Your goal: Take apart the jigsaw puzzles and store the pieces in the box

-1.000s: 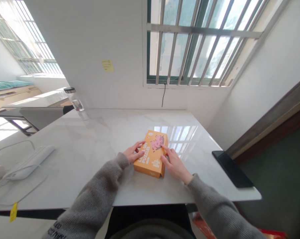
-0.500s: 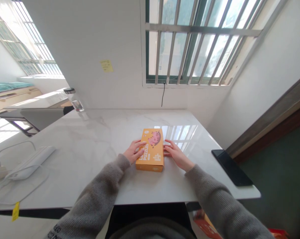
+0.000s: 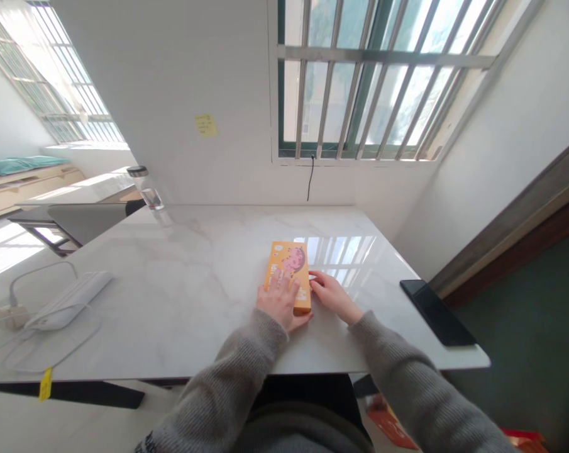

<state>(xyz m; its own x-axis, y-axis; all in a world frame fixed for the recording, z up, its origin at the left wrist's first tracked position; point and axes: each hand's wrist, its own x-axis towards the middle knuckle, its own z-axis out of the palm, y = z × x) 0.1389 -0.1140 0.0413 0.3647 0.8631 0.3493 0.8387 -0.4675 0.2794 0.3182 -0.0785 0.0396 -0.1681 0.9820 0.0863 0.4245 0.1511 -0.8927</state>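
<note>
A flat rectangular orange cardboard box (image 3: 287,258) with a pink cartoon picture and pale lettering is lying on a glossy white marbled table (image 3: 209,296), and it is serving as the landmark here. The left hand (image 3: 279,305) is resting over the near left part of the box, its fingers spreading apart across the printed top and partly hiding the lettering, while its thumb is reaching across the near end toward the near right corner. The right hand (image 3: 334,296) is sitting just to the right of the box, its fingers bending inward and its thumb and fingertips meeting close together at the right side; whether they are pinching part of the box, I cannot tell. Ribbed grey knit sleeves (image 3: 237,358) are covering both forearms on the near side of the box.

Well to the right of the box, a thin black rectangular slab (image 3: 437,314) is lying flat. Well to its left, a long white plastic power strip (image 3: 71,301) is lying among pale cables. Beyond the box and to its left, a clear bottle with a dark lid (image 3: 147,189) is standing; straight beyond the box, a short black cord (image 3: 310,179) is hanging.
</note>
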